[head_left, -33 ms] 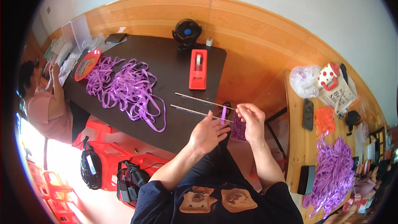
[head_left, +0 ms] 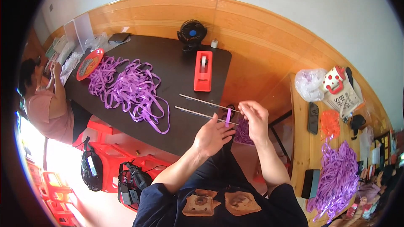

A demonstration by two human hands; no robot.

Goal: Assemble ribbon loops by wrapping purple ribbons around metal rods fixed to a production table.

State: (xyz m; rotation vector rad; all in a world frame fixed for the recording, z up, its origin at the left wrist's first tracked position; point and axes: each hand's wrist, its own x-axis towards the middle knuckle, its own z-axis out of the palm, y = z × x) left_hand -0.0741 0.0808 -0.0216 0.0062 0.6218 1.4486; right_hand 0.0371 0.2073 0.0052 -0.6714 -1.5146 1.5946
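Observation:
Two thin metal rods, the far rod and the near rod, reach from above the dark table past its right edge. A short purple ribbon spans them near their right ends. My left hand is palm up with fingers apart; its thumb tip meets the near rod, and its fingertips lie just below the ribbon. My right hand has thumb and fingers pinched together at the far rod's right end. What sits in that pinch is hidden.
On the dark table are a purple ribbon pile, a red tape dispenser, a black fan and a red plate. More purple ribbon covers the wooden table at right. A person sits at left.

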